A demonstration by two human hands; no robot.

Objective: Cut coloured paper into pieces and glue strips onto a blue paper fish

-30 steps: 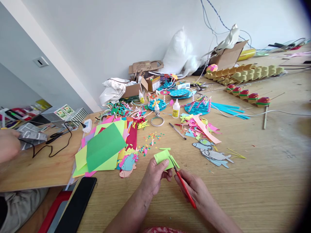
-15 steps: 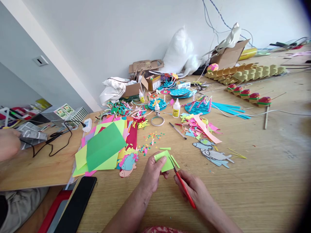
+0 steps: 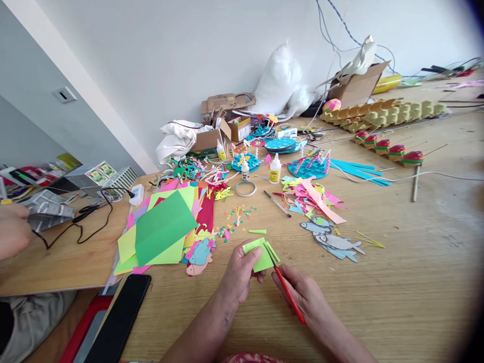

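Note:
My left hand (image 3: 242,272) pinches a small light-green piece of paper (image 3: 259,261) between thumb and fingers. In my right hand (image 3: 298,287) is a pair of scissors with red handles (image 3: 290,298), its dark blades lying along the paper's right edge. A thin green strip (image 3: 278,252) shows just beyond the blades; whether it is still joined to the paper I cannot tell. Another cut green strip (image 3: 257,231) rests on the table above the paper. The fingers under the paper are partly hidden.
Coloured paper sheets (image 3: 166,227) lie left, beside paper fish (image 3: 200,254). Grey fish cutouts (image 3: 336,242) and pink scraps (image 3: 319,201) are at right. Glue bottles (image 3: 275,170) and a tape ring (image 3: 245,188) stand behind. A black phone (image 3: 121,315) sits front left. Another person's hand (image 3: 13,229) is far left.
The green paper has shifted slightly right and down with my left hand. The scissor blades now lie over the paper's right edge, nearer the thin strip.

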